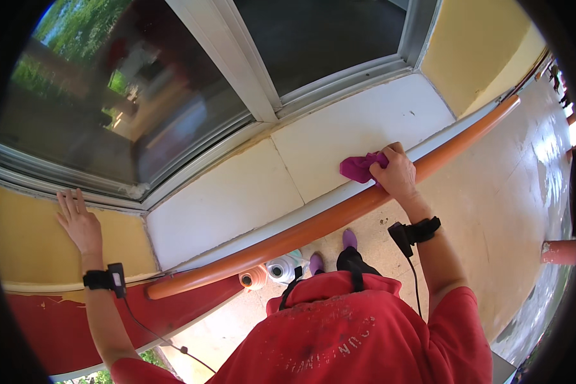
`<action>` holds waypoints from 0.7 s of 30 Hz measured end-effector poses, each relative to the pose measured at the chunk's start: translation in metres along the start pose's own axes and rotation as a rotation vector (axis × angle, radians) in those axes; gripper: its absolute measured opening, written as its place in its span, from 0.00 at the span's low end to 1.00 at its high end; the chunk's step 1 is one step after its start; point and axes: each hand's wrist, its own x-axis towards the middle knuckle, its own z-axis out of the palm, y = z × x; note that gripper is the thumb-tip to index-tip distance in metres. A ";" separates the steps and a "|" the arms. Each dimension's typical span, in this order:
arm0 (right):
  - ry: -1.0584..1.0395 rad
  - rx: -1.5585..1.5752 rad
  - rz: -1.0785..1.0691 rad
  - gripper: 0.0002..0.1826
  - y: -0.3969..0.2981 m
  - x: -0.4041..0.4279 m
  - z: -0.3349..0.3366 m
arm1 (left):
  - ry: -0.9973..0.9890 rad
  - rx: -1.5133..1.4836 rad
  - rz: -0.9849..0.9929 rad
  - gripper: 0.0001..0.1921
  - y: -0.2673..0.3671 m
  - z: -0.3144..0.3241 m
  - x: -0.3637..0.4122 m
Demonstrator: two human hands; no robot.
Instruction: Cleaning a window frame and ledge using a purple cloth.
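My right hand is closed on a crumpled magenta cloth, which lies against the front edge of the white tiled window sill. The wrist below it passes over an orange rounded rail. At the far left my left hand has its fingers spread against the yellow wall, fingertips at the lower window frame, and holds nothing. Glass panes in a light metal frame stand behind the sill. Each wrist wears a black strap with a small cabled device.
Below the rail, two containers, one orange and one whitish, stand on the floor beside my purple shoes. A red wall panel runs under the rail at left. A red post shows at the far right.
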 end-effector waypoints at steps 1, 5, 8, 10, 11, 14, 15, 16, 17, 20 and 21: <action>-0.031 0.105 -0.014 0.13 0.005 0.011 -0.002 | 0.058 -0.110 0.033 0.31 0.025 -0.026 -0.007; -0.115 0.462 -0.140 0.13 -0.039 0.074 -0.003 | 0.141 -0.518 0.131 0.32 0.108 -0.059 -0.087; -0.027 0.544 -0.433 0.12 -0.081 0.115 0.034 | 0.037 -0.764 0.039 0.30 0.181 -0.084 -0.134; 0.038 0.416 -0.512 0.12 -0.090 0.132 0.088 | 0.008 -0.849 -0.014 0.29 0.217 -0.099 -0.148; 0.106 0.326 -0.579 0.12 -0.090 0.137 0.115 | -0.015 -0.918 -0.060 0.28 0.234 -0.104 -0.154; 0.026 -0.090 -0.571 0.15 -0.122 0.111 0.142 | -0.049 -0.988 -0.149 0.27 0.254 -0.114 -0.157; -0.021 -0.141 -0.592 0.17 -0.122 0.113 0.144 | -0.052 -1.005 -0.172 0.27 0.259 -0.118 -0.158; -0.028 -0.142 -0.596 0.17 -0.116 0.117 0.145 | -0.060 -1.006 -0.177 0.27 0.264 -0.120 -0.157; -0.034 -0.200 -0.627 0.17 -0.104 0.125 0.143 | -0.061 -1.024 -0.188 0.27 0.268 -0.122 -0.156; -0.013 -0.314 -0.598 0.17 -0.036 0.169 0.116 | -0.058 -1.049 -0.214 0.27 0.277 -0.123 -0.151; 0.010 -0.361 -0.539 0.16 -0.004 0.186 0.102 | -0.058 -1.046 -0.229 0.27 0.278 -0.122 -0.151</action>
